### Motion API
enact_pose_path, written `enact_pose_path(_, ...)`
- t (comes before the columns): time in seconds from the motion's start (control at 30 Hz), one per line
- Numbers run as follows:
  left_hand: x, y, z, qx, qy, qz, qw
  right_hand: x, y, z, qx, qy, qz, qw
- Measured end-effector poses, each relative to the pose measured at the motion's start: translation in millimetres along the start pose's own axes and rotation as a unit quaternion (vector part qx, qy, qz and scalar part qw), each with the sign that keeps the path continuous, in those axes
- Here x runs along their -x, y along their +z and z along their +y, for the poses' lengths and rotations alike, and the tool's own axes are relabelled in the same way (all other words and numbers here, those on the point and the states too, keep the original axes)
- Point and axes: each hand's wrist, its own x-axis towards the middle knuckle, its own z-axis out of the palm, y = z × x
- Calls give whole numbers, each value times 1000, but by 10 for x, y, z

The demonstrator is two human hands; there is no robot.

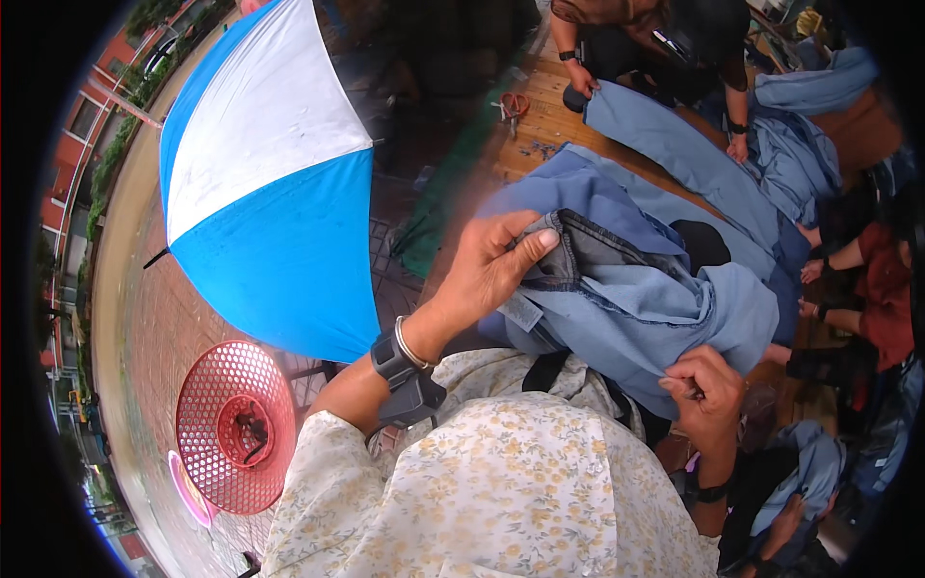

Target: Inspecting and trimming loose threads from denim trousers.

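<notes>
A light blue denim garment [636, 308] is spread over my lap, partly turned inside out so that dark overlocked seams show. My left hand [496, 260] is closed on its upper edge, the thumb pressing the dark waist-like seam against the fingers. A small pale label [521, 313] hangs from the cloth just below that hand. Lower and to the right, my right hand [708, 390] is curled tight at the garment's near edge. A small dark spot shows at its fingers; I cannot make out what it is.
A blue and white umbrella [279, 183] stands at the left, above a red perforated basket [236, 429]. Red-handled scissors [514, 104] lie on the wooden boards [544, 96]. Across from me a person [665, 48] handles denim trousers [665, 135]; other people sit at the right.
</notes>
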Motion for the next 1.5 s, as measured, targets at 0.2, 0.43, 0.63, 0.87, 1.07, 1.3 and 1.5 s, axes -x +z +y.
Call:
enact_pose_path(0.2,5,-14,22,79,-28,9,996,-27,-17,18,-6,-4,-14,1000)
enact_pose_path(0.43,133,-115,-59,223,-92,39,970,-70,-22,1,6,2,-54,999)
enact_pose_path(0.63,71,-85,-13,220,-128,34,967,-147,-89,-112,1,7,-65,998)
enact_pose_path(0.87,112,-55,10,212,-115,33,970,-351,3,-222,-18,-63,-51,997)
enact_pose_path(1.07,160,-65,81,206,-133,31,969,-562,119,-325,-17,-139,-28,990)
enact_pose_path(1.3,289,-220,78,166,-129,-25,977,-540,234,-242,-25,-135,-164,977)
enact_pose_path(1.5,342,-269,106,175,-151,-39,972,-490,78,-234,-20,-146,-93,985)
